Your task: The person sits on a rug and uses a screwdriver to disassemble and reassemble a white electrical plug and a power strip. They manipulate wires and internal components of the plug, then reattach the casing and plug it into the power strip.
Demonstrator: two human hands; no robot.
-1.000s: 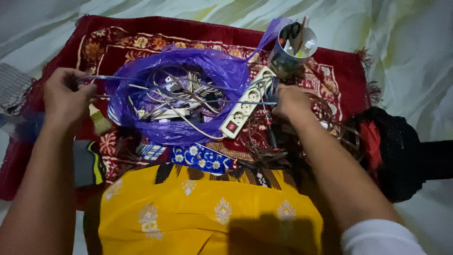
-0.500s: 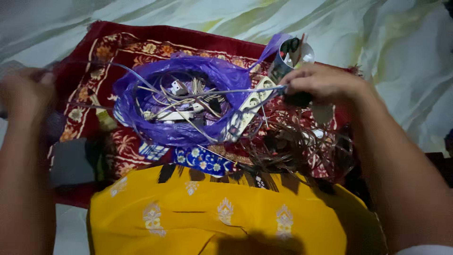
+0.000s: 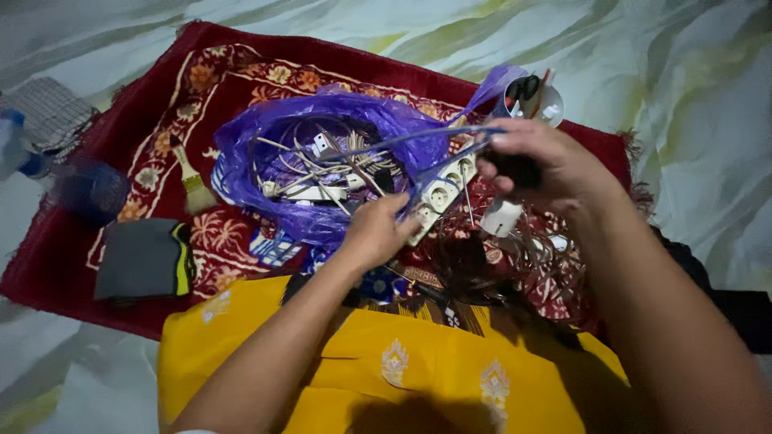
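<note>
Purple plastic bag (image 3: 305, 153) full of tangled cables, sitting open on a red patterned rug (image 3: 161, 96).

Left hand (image 3: 376, 233) is down at the bag's near edge, fingers curled around the plastic and a thin cable, right beside a white power strip (image 3: 438, 197). Right hand (image 3: 539, 165) is lifted a bit above the rug, clenched on something small and black, with thin cables running from it back to the bag. There's a cup (image 3: 535, 96) with pens just behind that hand, a paintbrush (image 3: 189, 177) left of the bag, and yellow fabric (image 3: 386, 362) across the lap.
</note>
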